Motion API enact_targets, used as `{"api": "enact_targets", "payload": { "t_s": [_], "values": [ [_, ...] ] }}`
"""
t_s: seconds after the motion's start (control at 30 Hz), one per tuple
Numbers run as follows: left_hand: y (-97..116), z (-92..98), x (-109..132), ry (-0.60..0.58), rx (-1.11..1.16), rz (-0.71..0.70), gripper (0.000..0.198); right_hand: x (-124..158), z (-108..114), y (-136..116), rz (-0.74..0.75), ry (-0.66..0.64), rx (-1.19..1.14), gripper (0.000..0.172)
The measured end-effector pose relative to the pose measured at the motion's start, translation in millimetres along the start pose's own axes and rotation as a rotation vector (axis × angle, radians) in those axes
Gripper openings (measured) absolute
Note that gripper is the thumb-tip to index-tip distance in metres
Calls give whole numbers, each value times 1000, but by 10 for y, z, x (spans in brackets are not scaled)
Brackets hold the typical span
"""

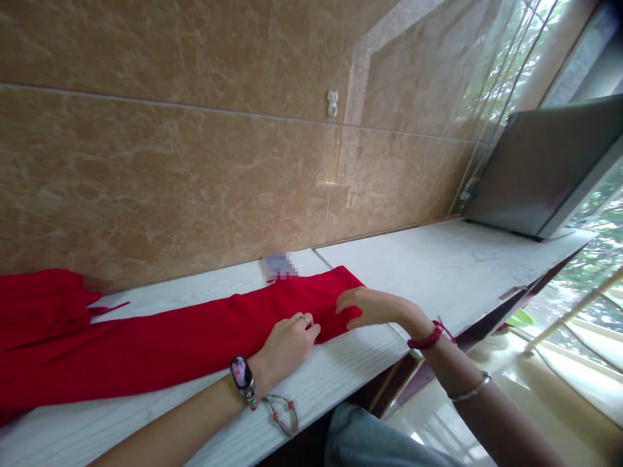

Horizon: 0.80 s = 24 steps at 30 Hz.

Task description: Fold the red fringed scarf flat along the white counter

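A long red garment point(160, 344) lies stretched along the white wood-grain tabletop point(438, 266), its narrow end near the seam between two table boards and its wider part bunched at the far left against the wall. Both hands sit on that narrow end, close together but not touching.

The left hand point(287, 342) – a watch point(242, 373) and a beaded cord on its wrist, a ring on one finger – rests on the near edge of the cloth with the fingers curled under. Whether they pinch the fabric or only press on it, I cannot tell. The right hand point(367, 306) lies palm down on the very tip of the garment, fingers loosely spread forward and closed on nothing. A red string bracelet point(428, 336) circles its wrist, with a thin silver bangle point(470, 391) further up the arm.

Behind runs a tan marble-tile wall point(170, 162) with a small white cat-shaped hook point(331, 102). A grey box-like appliance point(540, 165) stands at the table's right end.
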<state>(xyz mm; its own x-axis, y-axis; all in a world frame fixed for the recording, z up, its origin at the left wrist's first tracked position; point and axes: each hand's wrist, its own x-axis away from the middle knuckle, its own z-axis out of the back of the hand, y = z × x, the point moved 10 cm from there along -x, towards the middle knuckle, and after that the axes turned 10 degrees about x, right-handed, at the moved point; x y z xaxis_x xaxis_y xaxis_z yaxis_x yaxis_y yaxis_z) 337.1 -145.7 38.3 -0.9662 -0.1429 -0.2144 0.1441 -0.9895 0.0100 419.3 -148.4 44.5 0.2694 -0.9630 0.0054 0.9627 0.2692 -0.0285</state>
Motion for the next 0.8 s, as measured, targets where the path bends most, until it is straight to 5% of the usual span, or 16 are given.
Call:
{"api": "enact_targets", "payload": {
  "t_s": [0.37,0.6,0.8],
  "values": [
    [81,218,22,204,42,-84,18,315,135,39,-3,321,-57,26],
    [275,35,49,44,72,-251,16,326,2,-13,25,140,-95,23],
    [189,105,61,139,52,-185,19,328,-24,82,-39,140,-96,29]
  ]
}}
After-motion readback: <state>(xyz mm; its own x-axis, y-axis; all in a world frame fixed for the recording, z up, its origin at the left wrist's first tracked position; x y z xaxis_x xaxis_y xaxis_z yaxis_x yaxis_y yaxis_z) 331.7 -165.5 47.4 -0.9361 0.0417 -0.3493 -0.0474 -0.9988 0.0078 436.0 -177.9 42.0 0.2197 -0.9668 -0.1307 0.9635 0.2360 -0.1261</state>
